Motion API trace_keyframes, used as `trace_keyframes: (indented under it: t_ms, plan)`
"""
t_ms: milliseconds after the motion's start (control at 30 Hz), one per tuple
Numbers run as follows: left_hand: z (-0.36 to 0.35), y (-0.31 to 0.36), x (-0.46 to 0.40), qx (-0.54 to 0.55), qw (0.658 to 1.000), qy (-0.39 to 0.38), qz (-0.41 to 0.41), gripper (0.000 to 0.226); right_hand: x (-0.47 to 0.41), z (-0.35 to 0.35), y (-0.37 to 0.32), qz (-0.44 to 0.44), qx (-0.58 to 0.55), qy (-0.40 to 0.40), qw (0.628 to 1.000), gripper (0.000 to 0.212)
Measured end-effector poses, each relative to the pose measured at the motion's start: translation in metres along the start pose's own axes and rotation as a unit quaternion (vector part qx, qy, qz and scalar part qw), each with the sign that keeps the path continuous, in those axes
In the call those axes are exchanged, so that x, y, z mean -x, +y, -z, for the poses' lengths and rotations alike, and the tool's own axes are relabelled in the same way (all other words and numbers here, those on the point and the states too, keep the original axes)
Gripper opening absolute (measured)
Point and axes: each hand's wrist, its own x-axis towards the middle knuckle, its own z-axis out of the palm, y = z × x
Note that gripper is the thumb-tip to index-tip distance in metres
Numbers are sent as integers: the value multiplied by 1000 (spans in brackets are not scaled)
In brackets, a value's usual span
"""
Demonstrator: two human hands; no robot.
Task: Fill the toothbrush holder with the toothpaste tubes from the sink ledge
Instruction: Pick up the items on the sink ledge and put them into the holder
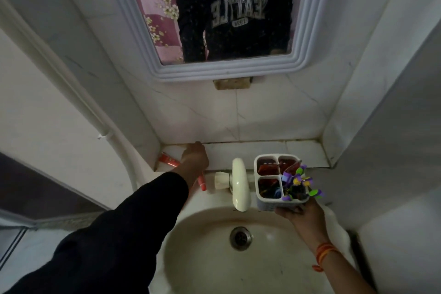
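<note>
While mirror (229,7) shows reversed "SEATTLE", tubes unreadable.

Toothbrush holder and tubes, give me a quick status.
Right hand holds toothbrush holder over sink. Left hand on ledge, gripping red tube. Second red tube on ledge.

My left hand (194,156) covers the middle of a red toothpaste tube (168,159); I cannot see its grip. The toothbrush holder (262,205) contents are too dim to identify.
</note>
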Motion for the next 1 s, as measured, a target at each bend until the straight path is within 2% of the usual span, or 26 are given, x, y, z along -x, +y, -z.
trace_keyframes:
  t_ms: [67, 167, 267, 367, 500, 633, 733, 900, 1000]
  plan:
    - [0, 2, -3, 17, 1000, 5, 5, 57, -4, -1, 9, 7, -21, 20, 1000, 66]
    - [9, 7, -2, 41, 999, -3, -16, 47, -6, -4, 10, 26, -37, 19, 999, 57]
    - [30, 20, 5, 52, 997, -7, -55, 34, -3, -2, 2, 26, -8, 23, 999, 65]
    - [67, 39, 31, 101, 987, 49, -112, 25, 4, -2, -10, -2, 8, 4, 1000, 38]
    - [114, 64, 83, 179, 947, 131, -231, 19, -1, -2, -6, 5, -1, 21, 1000, 54]
    - [137, 87, 122, 152, 928, 147, -307, 23, -1, -4, -8, 11, 1, 4, 1000, 49]
    - [128, 106, 128, 99, 933, 115, -327, 24, 0, -4, -10, 32, -1, 11, 999, 64]
    - [86, 121, 118, 34, 944, 56, -322, 20, -2, -5, -6, 35, -5, 8, 999, 65]
    - [79, 119, 111, 41, 947, 21, -317, 23, -3, -4, -5, 49, 14, 2, 999, 64]
